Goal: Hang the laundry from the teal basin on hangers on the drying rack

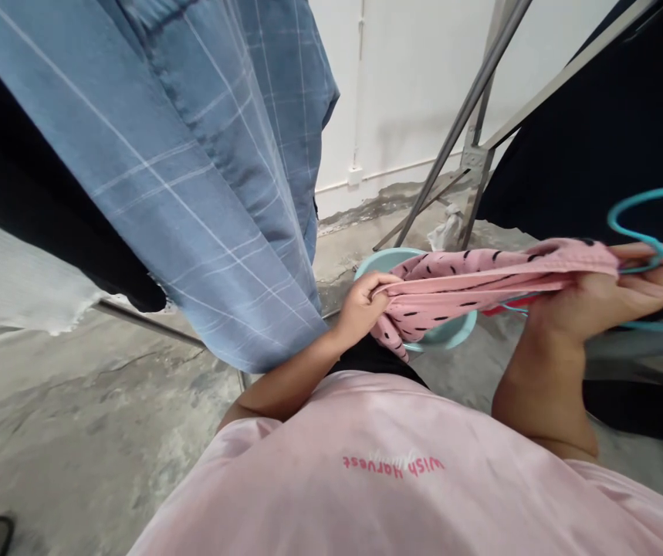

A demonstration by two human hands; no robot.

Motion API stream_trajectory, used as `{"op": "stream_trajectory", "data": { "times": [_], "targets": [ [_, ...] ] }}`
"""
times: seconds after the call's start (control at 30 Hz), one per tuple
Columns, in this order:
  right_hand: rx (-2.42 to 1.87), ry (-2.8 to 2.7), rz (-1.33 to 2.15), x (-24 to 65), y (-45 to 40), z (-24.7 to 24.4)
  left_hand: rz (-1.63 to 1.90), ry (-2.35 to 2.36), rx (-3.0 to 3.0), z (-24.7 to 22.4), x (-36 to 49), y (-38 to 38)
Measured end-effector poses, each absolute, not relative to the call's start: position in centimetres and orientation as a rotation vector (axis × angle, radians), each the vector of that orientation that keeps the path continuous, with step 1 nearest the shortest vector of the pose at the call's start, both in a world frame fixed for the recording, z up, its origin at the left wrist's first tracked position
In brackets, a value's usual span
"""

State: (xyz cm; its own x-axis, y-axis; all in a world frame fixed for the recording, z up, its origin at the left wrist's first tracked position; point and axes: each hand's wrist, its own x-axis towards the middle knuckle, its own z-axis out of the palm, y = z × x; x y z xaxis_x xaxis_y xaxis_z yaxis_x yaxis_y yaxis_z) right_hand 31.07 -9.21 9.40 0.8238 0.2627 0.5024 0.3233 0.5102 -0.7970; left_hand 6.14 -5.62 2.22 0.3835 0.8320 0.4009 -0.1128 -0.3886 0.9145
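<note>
A pink cloth garment with black dashes point(470, 266) is stretched sideways between my two hands. My left hand point(361, 309) is closed on its left part, where the rest of the fabric bunches and hangs down. On the right, my right hand point(649, 286) reaches through the garment's opening, its fingers closed round a light blue hanger point(626, 220). The pink fabric lies over that hand near the wrist. Below the garment sits a light green-blue basin point(458, 330), partly hidden by the cloth.
Blue checked cloth point(192, 170) hangs at the left, beside black point(35, 170) and white garments point(12, 270). A metal rack frame point(461, 116) and dark cloth point(609, 139) stand at the right. More blue hangers and red cloth show beneath my right hand.
</note>
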Motion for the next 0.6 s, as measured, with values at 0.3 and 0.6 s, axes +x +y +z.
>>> {"op": "stream_trajectory", "data": {
  "times": [0.3, 0.6],
  "targets": [
    [-1.154, -0.639, 0.196, 30.2, -9.5, 5.6, 0.596, 1.18, 1.682, -3.0, 3.5, -2.6],
    [-1.172, -0.565, 0.433, 29.0, -10.1, 2.8, 0.89, 0.583, 0.459, -0.7, 5.5, -3.2]
  ]
}}
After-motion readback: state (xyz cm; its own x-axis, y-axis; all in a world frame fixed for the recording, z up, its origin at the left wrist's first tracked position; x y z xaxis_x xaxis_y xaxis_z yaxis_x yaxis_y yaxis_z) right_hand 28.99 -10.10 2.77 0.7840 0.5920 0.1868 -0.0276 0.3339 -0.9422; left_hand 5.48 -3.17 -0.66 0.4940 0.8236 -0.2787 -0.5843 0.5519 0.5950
